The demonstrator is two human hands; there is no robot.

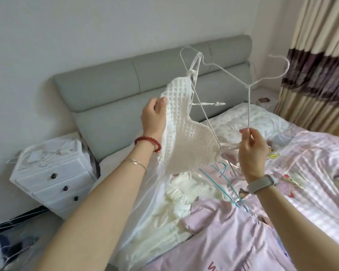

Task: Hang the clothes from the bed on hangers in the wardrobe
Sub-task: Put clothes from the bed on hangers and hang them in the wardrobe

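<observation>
Above the bed [311, 153]: top [184, 122] half-threaded on hanger [223, 73].

I read the right hand [251, 151] pinching one hanger arm's end, so the hanger stands tilted, hook upper right. One strap loops the far arm; the left hand [154, 118] grips the top's left edge. The loose strap lies just left of the right-hand grip, nearer that hand.
</observation>
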